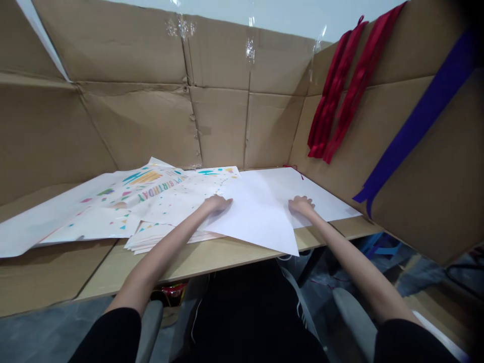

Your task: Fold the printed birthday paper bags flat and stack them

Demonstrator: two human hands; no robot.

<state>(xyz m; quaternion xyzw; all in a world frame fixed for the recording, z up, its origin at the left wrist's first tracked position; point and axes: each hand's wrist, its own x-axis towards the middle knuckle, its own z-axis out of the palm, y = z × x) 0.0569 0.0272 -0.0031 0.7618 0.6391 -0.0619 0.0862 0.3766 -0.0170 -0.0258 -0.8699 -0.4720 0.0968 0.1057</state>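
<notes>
A blank white paper sheet (257, 217) lies in front of me, its near corner reaching past the table edge. My left hand (218, 203) is closed at the sheet's left side, thumb along the paper. At its right side my right hand (301, 205) has its fingers curled, and the sheet's edge meets the thumb. More white paper (321, 194) lies under and beyond the right hand. To the left, printed "Happy Birthday" paper sheets or bags (162, 194) with coloured confetti shapes overlap in a loose pile. The fingertips of both hands are partly hidden.
Cardboard walls (219, 121) enclose the back and sides of the wooden table (192, 257). Red ribbons (351, 85) and a purple ribbon (416, 121) hang on the right wall. Grey chair armrests (353, 315) flank me below the table edge.
</notes>
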